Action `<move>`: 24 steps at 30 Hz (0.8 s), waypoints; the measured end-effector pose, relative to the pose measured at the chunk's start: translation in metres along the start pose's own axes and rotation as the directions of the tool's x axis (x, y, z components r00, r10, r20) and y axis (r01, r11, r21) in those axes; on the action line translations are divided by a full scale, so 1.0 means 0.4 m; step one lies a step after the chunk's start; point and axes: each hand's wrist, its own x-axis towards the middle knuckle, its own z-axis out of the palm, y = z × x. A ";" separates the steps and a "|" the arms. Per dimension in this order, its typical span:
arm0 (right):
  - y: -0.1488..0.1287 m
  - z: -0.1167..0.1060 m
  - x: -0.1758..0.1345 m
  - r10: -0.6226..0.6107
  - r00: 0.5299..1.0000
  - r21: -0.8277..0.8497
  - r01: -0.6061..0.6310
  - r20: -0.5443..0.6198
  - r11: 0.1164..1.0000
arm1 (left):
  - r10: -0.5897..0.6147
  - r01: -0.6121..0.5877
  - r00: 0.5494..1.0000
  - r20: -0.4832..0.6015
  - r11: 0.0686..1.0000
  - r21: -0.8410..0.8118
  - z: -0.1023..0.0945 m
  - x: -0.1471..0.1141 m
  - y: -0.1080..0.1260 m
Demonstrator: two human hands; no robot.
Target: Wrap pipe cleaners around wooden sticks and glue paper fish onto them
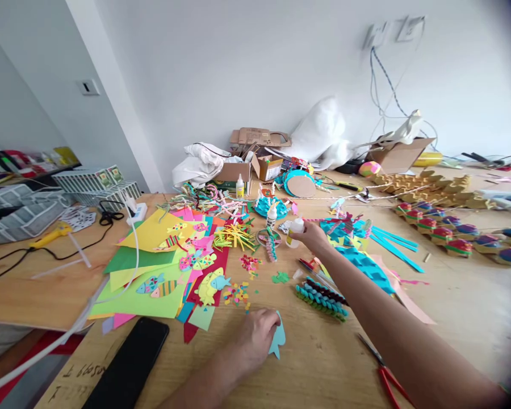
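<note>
Low over the near part of the table, my left hand is closed on a light-blue paper fish, whose tail and lower body stick out past the fingers. My right hand reaches farther forward and grips a white glue bottle. Small yellow and orange paper dots lie just beyond the left hand. Red paper bits and green paper pieces are between the two hands. Decorated paper fish rest on coloured sheets to the left.
A black phone lies front left. Red-handled scissors sit under my right forearm. Twisted pipe cleaners are near that arm. A second glue bottle stands upright. A white cable crosses the left side, and painted egg cartons line the right.
</note>
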 end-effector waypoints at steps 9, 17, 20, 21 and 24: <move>-0.091 -0.182 -0.236 -0.181 0.982 0.285 0.156 0.062 0.946 | 0.041 -0.038 0.999 -0.019 0.987 0.154 -0.005 -0.016 0.002; -0.030 -0.152 -0.445 -0.134 0.875 0.771 -0.327 0.466 0.547 | -0.107 -0.044 0.976 -0.190 0.755 -0.654 -0.055 -0.005 0.083; -0.044 -0.127 -0.493 -0.205 0.800 0.797 -0.463 0.564 0.387 | -0.095 0.056 0.995 0.016 0.441 -0.896 -0.073 -0.012 0.130; -0.050 -0.122 -0.506 -0.225 0.776 0.792 -0.501 0.590 0.349 | -0.066 0.093 0.995 0.073 0.395 -0.914 -0.074 -0.017 0.140; -0.064 -0.110 -0.537 -0.233 0.741 0.774 -0.575 0.630 0.264 | -0.056 0.161 0.987 0.151 0.324 -0.932 -0.064 -0.035 0.153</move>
